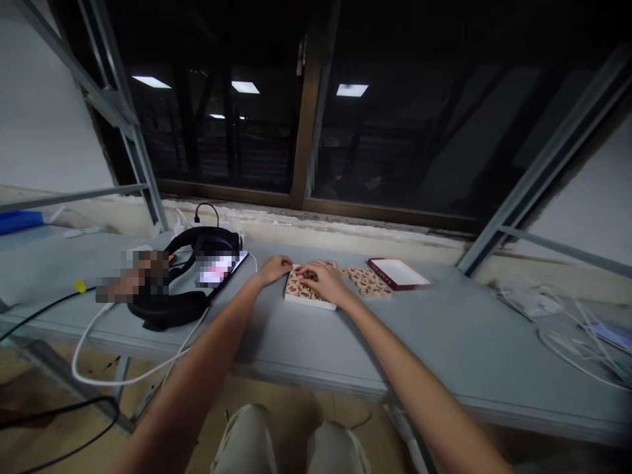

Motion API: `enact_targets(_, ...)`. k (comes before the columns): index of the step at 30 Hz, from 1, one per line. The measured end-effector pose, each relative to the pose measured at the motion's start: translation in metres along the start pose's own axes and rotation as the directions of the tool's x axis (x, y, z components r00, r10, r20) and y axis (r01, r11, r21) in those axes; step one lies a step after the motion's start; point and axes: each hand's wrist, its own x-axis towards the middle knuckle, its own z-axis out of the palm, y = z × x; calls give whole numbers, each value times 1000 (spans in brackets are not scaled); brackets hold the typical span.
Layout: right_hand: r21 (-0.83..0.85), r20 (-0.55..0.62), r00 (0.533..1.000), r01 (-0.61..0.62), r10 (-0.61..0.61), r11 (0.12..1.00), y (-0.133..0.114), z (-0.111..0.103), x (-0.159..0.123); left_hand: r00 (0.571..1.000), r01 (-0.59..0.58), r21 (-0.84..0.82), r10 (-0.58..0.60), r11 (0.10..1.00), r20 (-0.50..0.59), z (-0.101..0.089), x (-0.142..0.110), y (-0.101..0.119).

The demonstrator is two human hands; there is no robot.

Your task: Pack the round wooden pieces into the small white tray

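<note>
A shallow white box on the grey tabletop holds round Chinese chess pieces with carved, coloured characters. My left hand grips the box at its back left corner, fingertips at the rim. Over the right part of the box, my right hand has its fingers bent down among the pieces; its fingertips are partly hidden, and a chess piece seems to be under them. Just right of the box, more chess pieces with red characters lie flat in rows, close together.
A box lid with a dark red edge lies behind the loose pieces. To the left are a black headset, a lit phone, white cables and another person's hand, pixelated. Tangled cables lie at right; metal posts flank the window.
</note>
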Motion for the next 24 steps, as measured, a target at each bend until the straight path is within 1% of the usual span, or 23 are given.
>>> enact_targets(4, -23, 22, 1000, 6, -6, 1000, -5, 0, 3, 1000, -24, 9, 24, 1000, 7, -1, 0, -1)
enact_targets(6, -38, 18, 1000, 10, -9, 999, -5, -5, 4, 999, -39, 13, 39, 999, 20, -2, -1, -1)
enact_targets(8, -42, -30, 1000, -8, 7, 999, -1, -16, 3, 998, -56, 12, 56, 998, 25, -2, -2, 0)
enact_targets(10, -38, -119, 989, -88, 83, 995, 7, -29, -1, 998, -65, 11, 65, 998, 18, -3, -4, 0)
enact_targets(12, -29, -163, 965, -214, 207, 976, 19, -42, -7, 998, -61, 10, 61, 998, 13, -3, -5, 1)
enact_targets(14, -48, -118, 945, -311, 304, 949, 33, -50, -14, 998, -55, 11, 54, 998, 11, -2, -6, 2)
enact_targets(17, -152, -34, 933, -359, 359, 921, 50, -53, -26, 999, -39, 26, 40, 999, -4, -2, -7, 4)
enact_targets(20, -244, -22, 929, -363, 370, 899, 59, -50, -32, 999, -31, 33, 32, 999, -12, -3, -8, 6)
enact_targets(24, -316, 11, 948, -299, 318, 900, 63, -49, -34, 1000, -26, 29, 26, 999, 2, -3, -8, 8)
